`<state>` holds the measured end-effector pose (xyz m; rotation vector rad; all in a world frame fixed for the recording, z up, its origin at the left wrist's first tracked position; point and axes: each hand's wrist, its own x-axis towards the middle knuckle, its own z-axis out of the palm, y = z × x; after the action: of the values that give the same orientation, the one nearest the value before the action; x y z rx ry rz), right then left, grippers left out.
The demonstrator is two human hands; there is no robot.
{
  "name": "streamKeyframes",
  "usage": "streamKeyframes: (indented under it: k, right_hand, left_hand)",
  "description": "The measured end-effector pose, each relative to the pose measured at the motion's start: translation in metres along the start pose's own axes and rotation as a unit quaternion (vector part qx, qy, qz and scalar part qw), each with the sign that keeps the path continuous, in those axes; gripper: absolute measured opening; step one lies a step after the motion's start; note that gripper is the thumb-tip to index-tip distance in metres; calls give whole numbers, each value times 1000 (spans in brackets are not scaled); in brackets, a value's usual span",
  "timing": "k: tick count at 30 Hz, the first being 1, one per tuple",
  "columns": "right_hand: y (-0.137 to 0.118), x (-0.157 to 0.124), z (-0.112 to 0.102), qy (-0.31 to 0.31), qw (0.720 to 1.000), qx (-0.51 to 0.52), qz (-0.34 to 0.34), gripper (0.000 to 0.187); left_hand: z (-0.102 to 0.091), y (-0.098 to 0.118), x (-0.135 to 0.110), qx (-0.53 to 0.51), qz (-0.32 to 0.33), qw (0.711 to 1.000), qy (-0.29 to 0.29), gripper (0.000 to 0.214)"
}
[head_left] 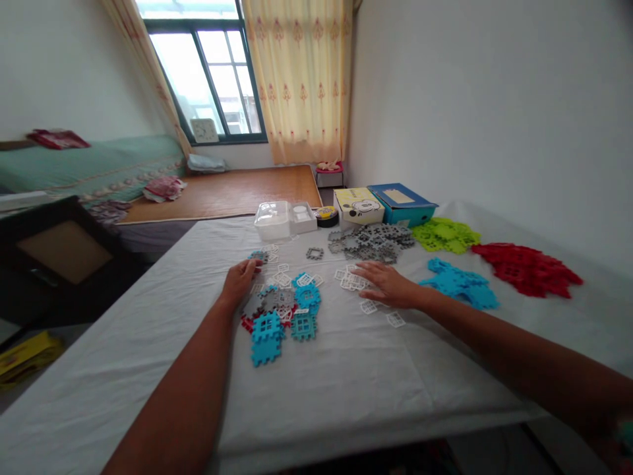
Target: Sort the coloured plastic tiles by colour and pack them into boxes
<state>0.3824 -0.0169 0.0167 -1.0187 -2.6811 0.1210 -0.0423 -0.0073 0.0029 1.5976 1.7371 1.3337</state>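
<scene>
My left hand [241, 279] reaches forward over the white-covered table [346, 389], fingers curled down onto small white window pieces and a blue-grey tile [258, 256]. My right hand [386, 284] lies palm down, fingers stretched flat over a cluster of white window pieces [350, 281]. Between my hands sits a pile of blue, grey and red square building tiles [281, 316], some fitted with white windows. Two loose white pieces [395, 320] lie just near my right wrist.
Sorted tile heaps lie at the right: grey [370, 243], lime green [445, 235], blue [459, 284], red [527, 267]. A clear plastic box [277, 220], a round tin [326, 216], a yellow box [359, 206] and a blue box [403, 204] stand at the far edge. A bed [89, 171] is beyond.
</scene>
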Motion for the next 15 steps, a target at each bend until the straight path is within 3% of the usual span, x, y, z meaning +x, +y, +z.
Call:
streamKeyframes:
  k: [6, 10, 15]
  right_hand:
    - [-15, 40, 7, -21, 999, -16, -33, 45]
    - [-38, 72, 6, 17, 1000, 3, -22, 28]
    - [-65, 108, 26, -13, 999, 37, -15, 41]
  left_hand:
    - [0, 5, -4, 33, 10, 999, -2, 53]
    - [0, 4, -4, 49, 16, 999, -7, 54]
    - [0, -2, -1, 48, 25, 998, -15, 55]
